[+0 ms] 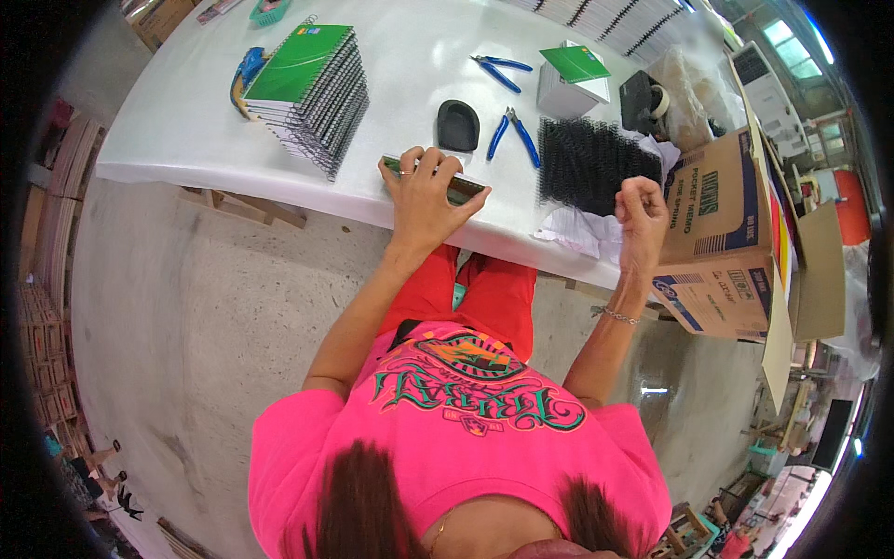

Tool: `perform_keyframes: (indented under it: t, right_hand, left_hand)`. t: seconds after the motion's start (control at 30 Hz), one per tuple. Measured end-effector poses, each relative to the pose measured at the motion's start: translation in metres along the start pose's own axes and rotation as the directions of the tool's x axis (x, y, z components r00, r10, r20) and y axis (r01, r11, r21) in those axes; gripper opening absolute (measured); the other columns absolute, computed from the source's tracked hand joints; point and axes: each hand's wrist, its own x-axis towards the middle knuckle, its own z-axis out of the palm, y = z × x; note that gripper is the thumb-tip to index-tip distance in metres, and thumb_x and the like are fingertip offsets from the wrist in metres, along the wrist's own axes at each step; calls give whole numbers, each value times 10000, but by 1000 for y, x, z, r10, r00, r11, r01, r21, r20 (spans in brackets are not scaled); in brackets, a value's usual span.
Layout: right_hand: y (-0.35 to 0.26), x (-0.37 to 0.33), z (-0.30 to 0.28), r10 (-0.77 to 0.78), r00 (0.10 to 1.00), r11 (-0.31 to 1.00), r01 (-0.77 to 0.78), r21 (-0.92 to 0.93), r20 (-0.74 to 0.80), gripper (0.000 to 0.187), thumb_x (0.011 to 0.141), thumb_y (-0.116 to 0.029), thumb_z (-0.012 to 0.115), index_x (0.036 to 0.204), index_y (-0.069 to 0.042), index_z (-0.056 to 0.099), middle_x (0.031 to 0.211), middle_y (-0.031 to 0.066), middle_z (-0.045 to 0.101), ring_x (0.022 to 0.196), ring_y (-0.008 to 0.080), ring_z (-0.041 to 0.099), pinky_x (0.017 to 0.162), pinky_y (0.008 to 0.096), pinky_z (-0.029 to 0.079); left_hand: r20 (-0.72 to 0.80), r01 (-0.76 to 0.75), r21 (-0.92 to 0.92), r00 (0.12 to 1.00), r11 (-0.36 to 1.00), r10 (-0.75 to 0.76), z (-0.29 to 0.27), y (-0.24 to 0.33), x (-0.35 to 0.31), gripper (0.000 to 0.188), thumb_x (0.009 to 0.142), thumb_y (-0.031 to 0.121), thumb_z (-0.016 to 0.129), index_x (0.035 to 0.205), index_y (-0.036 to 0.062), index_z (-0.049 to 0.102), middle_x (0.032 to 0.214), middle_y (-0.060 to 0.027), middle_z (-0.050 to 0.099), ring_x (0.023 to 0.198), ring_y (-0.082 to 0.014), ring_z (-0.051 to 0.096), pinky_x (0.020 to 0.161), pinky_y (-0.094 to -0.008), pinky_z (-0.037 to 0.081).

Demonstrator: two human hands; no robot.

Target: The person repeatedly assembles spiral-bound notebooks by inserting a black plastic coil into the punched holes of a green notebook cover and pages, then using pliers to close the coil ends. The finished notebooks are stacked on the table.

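My left hand is closed over a small notepad at the table's front edge, its fingers spanning the top. A strip of green cover shows beside the fingers; the rest is hidden under the hand. At the right edge of a pile of black plastic spiral coils, my right hand has its fingers curled into a pinch. Whatever is between those fingers is too small to make out. Just beyond the left hand lies a black oval dish. Blue-handled cutters rest to its right.
A stack of green spiral notebooks stands far left beside a blue tape dispenser. More blue cutters and a pad stack with a green cover sit farther back. An open cardboard box flanks the right hand. White paper lies under the coils.
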Motion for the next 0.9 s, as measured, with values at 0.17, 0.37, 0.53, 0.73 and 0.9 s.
perform_keyframes:
  t: [0.17,0.37,0.53,0.73,0.9]
  right_hand:
    - [14,-16,32,116,974,984,-140,114,195,113,911,-135,707,977,-49,677,787,-24,590,647,40,488,573,186,371]
    - [19,-33,83,163,851,956,-12,-292,499,224,904,-143,692,1079,-19,626,846,16,650,757,109,606,676,254,471]
    - [30,-38,100,41,898,840,207,-502,439,247,863,-153,724,1016,-2,604,745,107,658,687,154,612,661,296,469]
    - [39,-36,102,32,860,863,233,-447,510,188,879,-144,700,952,14,630,801,103,678,717,158,615,681,309,476]
    - [41,-35,102,-63,821,822,365,-436,567,160,937,-111,623,1009,31,640,853,113,665,745,144,601,706,302,476]
  left_hand:
    - [1,-7,-10,1000,1000,7,-1,0,0,421,690,453,820,889,136,626,1012,-29,542,1137,-306,470,961,-763,271]
    - [-16,-26,6,1000,1000,26,-1,-3,0,429,685,459,826,886,139,624,974,-22,546,1111,-295,482,939,-702,312]
    - [-2,-33,-24,999,999,33,-2,-4,1,416,678,441,826,887,143,624,961,-11,544,1090,-279,487,937,-658,315]
    - [5,-31,-15,999,999,31,-2,-5,1,409,671,422,828,895,147,625,960,-8,538,1080,-274,487,938,-665,309]
    - [53,-10,-2,999,1000,10,-3,-4,3,426,689,449,810,926,146,626,972,-7,538,1081,-268,484,943,-692,306]
